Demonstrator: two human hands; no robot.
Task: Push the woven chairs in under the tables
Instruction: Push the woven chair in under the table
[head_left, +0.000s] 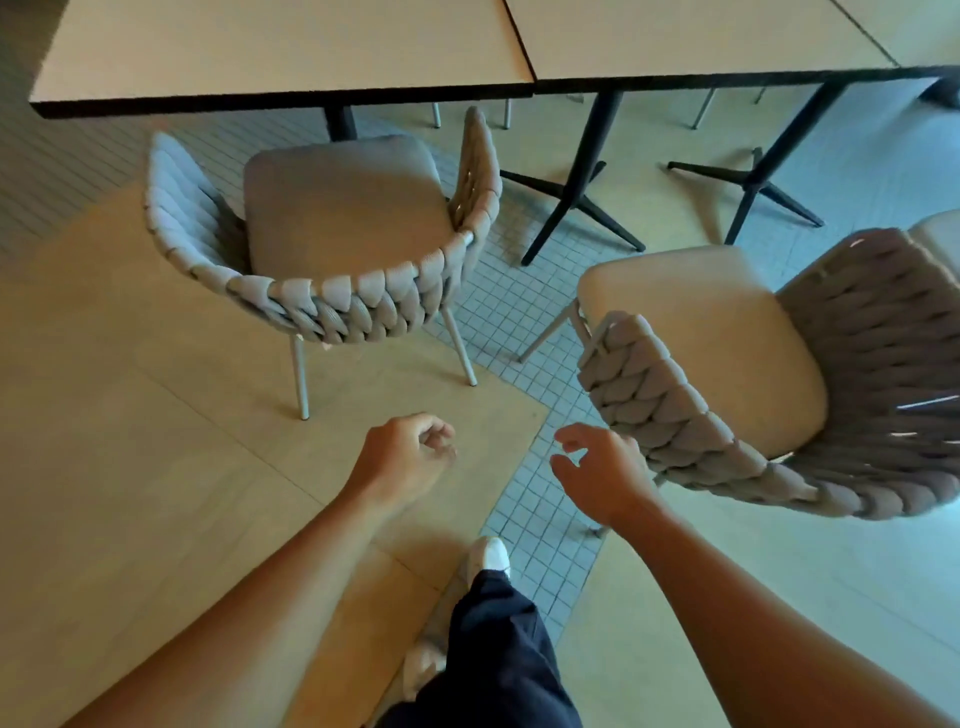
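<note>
Two grey woven chairs with beige seat cushions stand on the floor before two light-topped tables. The left chair (332, 291) faces the left table (280, 52), its seat front just under the table's edge. The right chair (727, 415) is turned at an angle, standing back from the right table (691, 41). My left hand (405, 457) hangs in the air below the left chair with loosely curled fingers, holding nothing. My right hand (597, 473) is spread with relaxed fingers just left of the right chair's woven backrest; it holds nothing, and whether it touches the weave I cannot tell.
Black cross-shaped table bases (576, 202) stand under the tables. A strip of small grey tiles (524, 332) runs between larger beige floor tiles. My own leg in dark trousers and a white shoe (491, 558) are below the hands. Legs of other chairs show beyond the tables.
</note>
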